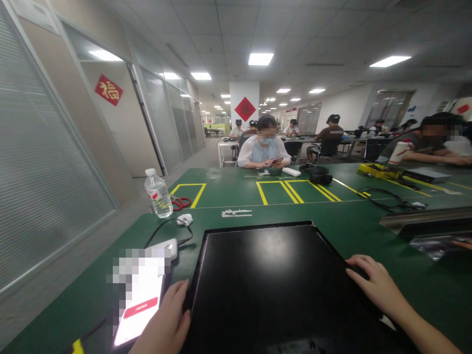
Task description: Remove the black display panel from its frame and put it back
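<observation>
A large black flat panel (273, 280), like a bare monitor screen with a thin frame, lies face up on the green table in front of me. Its glossy surface reflects a ceiling light. My left hand (171, 314) grips the left edge, fingers bent against the frame. On the opposite side my right hand (374, 278) holds the right edge, thumb and fingertips at the frame. The undersides of the panel and some fingertips are hidden. Beside my left hand lies a phone (140, 300) with a bright screen, partly pixelated.
A water bottle (158, 194), red scissors (181, 203) and a white power bank (169, 248) with a cable stand or lie left. White strips (236, 213) lie beyond the panel. Metal profiles (431, 220) are at right, near another person's hand (462, 244). A person (264, 147) sits opposite.
</observation>
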Demonstrator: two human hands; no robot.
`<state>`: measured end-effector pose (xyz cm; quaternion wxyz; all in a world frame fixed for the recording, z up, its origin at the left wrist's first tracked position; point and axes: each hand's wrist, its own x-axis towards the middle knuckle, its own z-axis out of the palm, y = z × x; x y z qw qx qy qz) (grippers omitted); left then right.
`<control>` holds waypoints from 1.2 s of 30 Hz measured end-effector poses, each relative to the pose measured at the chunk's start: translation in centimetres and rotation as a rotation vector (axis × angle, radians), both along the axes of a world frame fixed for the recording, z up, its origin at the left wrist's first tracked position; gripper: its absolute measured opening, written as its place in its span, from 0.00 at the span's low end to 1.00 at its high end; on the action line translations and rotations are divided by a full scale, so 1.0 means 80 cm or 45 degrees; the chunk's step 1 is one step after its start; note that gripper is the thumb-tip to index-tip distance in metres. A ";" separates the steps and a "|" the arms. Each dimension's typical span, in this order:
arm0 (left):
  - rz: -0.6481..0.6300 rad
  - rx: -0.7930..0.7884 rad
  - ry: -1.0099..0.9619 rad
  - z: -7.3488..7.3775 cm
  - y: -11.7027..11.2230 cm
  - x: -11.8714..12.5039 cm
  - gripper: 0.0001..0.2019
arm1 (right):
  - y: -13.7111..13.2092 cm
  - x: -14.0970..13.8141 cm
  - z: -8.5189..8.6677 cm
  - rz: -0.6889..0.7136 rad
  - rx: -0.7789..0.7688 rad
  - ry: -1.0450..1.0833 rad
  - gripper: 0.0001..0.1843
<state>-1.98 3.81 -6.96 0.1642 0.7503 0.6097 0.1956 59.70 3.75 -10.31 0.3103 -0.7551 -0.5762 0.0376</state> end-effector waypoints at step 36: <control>0.715 -0.413 -1.210 0.097 -0.038 0.078 0.17 | -0.020 -0.041 0.057 -0.023 -0.101 0.067 0.09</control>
